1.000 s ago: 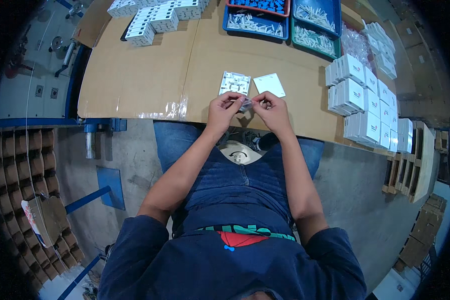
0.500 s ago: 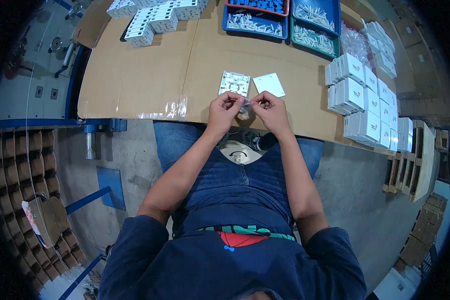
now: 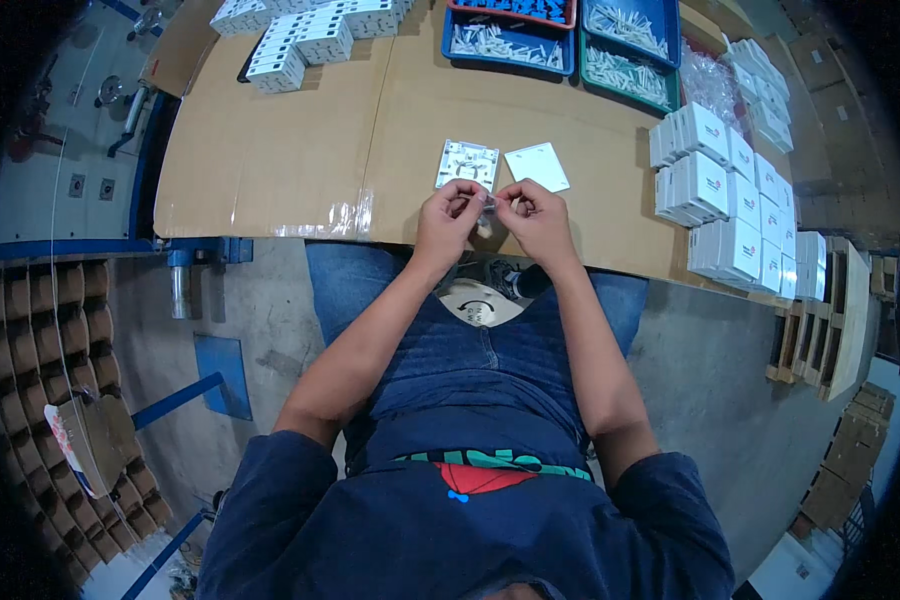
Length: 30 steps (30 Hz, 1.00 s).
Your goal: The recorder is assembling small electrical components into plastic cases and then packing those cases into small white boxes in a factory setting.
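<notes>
At the near edge of the cardboard-covered table (image 3: pixel 300 150) the left hand (image 3: pixel 448 222) and the right hand (image 3: pixel 538 218) meet, and both pinch with closed fingertips a very small clear piece (image 3: pixel 491 203) held between them, just above the table edge; what kind of piece it is I cannot tell. Just beyond the hands two white plates lie flat on the cardboard: a plate with moulded holes (image 3: pixel 467 164) on the left and a plain square plate (image 3: pixel 537 166) on the right, close together. To the right, stacks of white boxes (image 3: pixel 730 210) stand along the right side of the table. Farther away, on the left, more small white boxes (image 3: pixel 310 35) lie in a group. At the far edge there are three trays side by side: a blue tray (image 3: pixel 510 45) with pale small parts, a green tray (image 3: pixel 630 80) with white stick-like parts, and behind them a red tray (image 3: pixel 515 10) with blue pieces.
</notes>
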Available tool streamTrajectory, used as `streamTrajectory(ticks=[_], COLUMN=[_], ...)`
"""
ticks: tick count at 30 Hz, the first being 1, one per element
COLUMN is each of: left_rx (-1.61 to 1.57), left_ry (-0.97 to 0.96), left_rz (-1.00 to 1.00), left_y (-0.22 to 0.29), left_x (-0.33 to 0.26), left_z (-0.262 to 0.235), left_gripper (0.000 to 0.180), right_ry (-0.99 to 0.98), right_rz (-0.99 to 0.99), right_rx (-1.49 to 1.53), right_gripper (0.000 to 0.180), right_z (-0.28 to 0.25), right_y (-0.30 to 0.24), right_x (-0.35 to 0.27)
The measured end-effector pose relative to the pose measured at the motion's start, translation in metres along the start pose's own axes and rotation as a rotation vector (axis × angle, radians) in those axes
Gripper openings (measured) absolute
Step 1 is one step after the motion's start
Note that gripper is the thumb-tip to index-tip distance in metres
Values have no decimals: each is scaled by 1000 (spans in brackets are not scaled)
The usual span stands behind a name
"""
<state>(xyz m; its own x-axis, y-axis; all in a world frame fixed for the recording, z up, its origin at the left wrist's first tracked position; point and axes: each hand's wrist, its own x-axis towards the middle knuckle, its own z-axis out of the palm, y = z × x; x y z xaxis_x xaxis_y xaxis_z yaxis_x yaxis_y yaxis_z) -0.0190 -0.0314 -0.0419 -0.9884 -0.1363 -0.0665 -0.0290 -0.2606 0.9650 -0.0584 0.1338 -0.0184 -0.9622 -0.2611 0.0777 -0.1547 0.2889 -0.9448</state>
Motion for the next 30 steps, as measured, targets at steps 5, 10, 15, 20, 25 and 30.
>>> streamTrajectory(ticks=[5,10,15,20,25,30], left_rx=[-6,8,36,22,35,-7], left_ry=[-22,-35,-28,-47,-73,-27], left_rz=[3,-8,17,37,-7,35], left_y=[1,-1,-4,-5,0,-3], left_x=[-1,0,1,2,1,2], left_z=[1,-1,0,-2,0,1], left_gripper=[11,11,12,12,12,13], right_ry=[-5,-27,-34,-29,-18,-26], right_rz=[61,84,88,111,115,95], right_rx=[52,65,52,97,143,160], right_gripper=[13,14,15,15,13,11], right_z=[-2,-1,1,1,1,1], right_y=[5,8,7,10,6,12], right_x=[0,-1,0,1,0,0])
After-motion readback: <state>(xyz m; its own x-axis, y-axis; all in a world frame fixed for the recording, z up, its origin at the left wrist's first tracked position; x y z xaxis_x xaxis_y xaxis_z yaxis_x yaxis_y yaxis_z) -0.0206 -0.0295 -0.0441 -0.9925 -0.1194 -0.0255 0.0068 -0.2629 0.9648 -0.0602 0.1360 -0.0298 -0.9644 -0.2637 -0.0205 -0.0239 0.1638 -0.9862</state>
